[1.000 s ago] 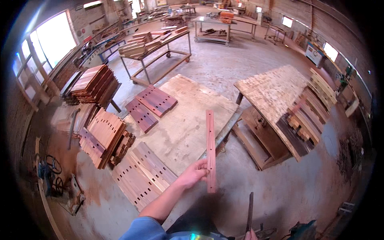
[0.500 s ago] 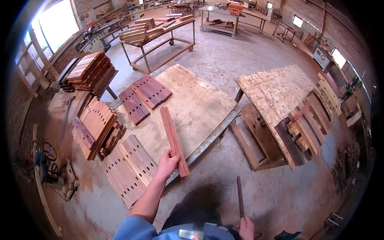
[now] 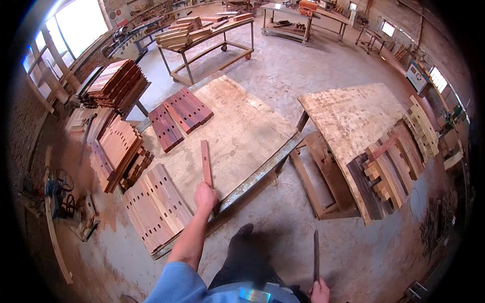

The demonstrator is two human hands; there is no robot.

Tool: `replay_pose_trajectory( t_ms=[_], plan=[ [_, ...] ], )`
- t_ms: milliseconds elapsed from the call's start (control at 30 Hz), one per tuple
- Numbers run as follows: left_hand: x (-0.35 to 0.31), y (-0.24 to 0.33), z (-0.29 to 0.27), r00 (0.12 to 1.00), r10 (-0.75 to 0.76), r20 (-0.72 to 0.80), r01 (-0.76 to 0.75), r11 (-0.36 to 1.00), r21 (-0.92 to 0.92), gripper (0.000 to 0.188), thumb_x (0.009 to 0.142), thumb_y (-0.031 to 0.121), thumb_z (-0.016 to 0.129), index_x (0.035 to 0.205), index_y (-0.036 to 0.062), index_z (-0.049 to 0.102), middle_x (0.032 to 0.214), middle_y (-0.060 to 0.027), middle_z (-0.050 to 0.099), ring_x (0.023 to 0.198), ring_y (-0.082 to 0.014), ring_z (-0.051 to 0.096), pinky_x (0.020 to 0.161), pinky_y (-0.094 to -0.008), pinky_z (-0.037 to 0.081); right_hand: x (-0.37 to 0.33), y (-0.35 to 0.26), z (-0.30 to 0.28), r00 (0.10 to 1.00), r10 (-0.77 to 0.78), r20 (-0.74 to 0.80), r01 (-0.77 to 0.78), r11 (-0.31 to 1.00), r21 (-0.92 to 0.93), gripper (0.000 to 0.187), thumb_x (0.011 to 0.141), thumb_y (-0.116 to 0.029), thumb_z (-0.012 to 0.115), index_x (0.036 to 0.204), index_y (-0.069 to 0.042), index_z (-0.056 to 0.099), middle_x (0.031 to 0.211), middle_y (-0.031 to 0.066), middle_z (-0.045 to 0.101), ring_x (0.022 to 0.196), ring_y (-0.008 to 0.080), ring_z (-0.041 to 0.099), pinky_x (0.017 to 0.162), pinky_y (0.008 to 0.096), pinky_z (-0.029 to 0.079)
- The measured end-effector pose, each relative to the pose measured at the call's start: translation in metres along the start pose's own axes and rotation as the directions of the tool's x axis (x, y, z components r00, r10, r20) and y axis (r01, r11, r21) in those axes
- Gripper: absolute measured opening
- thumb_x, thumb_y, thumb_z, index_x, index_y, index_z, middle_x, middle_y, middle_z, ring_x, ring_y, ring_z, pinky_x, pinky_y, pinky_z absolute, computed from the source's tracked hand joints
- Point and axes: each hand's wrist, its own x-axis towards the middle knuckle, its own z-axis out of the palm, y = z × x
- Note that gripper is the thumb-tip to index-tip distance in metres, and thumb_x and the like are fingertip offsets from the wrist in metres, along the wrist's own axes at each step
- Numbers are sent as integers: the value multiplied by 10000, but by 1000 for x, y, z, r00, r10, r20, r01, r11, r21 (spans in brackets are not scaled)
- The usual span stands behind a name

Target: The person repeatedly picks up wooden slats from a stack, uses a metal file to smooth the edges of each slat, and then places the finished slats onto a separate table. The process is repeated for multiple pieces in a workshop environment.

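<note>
Your left fingers [image 3: 206, 195] closed around a reddish wooden strip [image 3: 205, 157], over worktop [image 3: 247, 131]; slotted pale boards [image 3: 159, 203] left of them. Your right fingers [image 3: 319, 292] grip a dark slender bar [image 3: 316, 255].

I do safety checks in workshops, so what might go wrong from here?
The left hand holds a reddish wooden strip near the edge of the pale tabletop; released there, it might fall. The right hand grips a dark strip near one end, over the floor, so it could slip.
</note>
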Motion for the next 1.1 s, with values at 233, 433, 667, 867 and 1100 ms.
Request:
replay_pose_trajectory(
  t_ms=[233, 433, 667, 867, 1100],
  plan=[
    [9, -43, 21, 998, 6, 63, 11, 966, -260, 344, 827, 318, 605, 959, 1, 595, 928, -242, 627, 892, -404, 617, 775, -464, 483, 21, -22, 17, 993, -114, -41, 115, 993, 24, 378, 959, -320, 465, 1150, -15, 581, 792, 156, 595, 695, 246, 570, 663, 350, 473],
    [-14, -33, -2, 989, 100, 111, -91, 992, -89, 376, 797, 349, 632, 931, 3, 580, 920, -247, 620, 868, -422, 617, 775, -487, 484, 43, -81, 25, 990, -142, 4, 142, 990, -15, 404, 962, -335, 449, 1173, -16, 581, 995, 248, 630, 951, 370, 605, 829, 426, 463],
    [22, -19, -7, 975, 193, 113, -195, 981, 2, 321, 798, 228, 570, 1045, 23, 560, 985, -221, 589, 843, -405, 613, 747, -496, 493, 76, -131, 28, 987, 6, 161, 11, 995, -104, 419, 958, -329, 440, 1242, -36, 534, 1122, 242, 603, 1050, 390, 573, 889, 442, 459],
    [40, 50, -23, 959, 185, 214, -150, 974, -169, 341, 781, 139, 516, 1073, 19, 645, 883, -241, 648, 853, -358, 647, 753, -433, 497, 73, -129, 31, 988, -155, 11, 156, 985, -70, 388, 925, -240, 443, 1258, -59, 530, 989, 203, 658, 888, 341, 637, 795, 399, 494],
    [26, 151, 23, 682, 731, -24, -732, 682, -10, 490, 810, 83, 630, 1258, -30, 468, 1144, -253, 514, 1078, -400, 508, 914, -430, 430, 75, -103, 16, 970, 202, 137, -227, 953, 200, 460, 954, -367, 461, 1328, -102, 485, 1275, 177, 554, 1184, 344, 524, 1009, 389, 404]
  ],
)
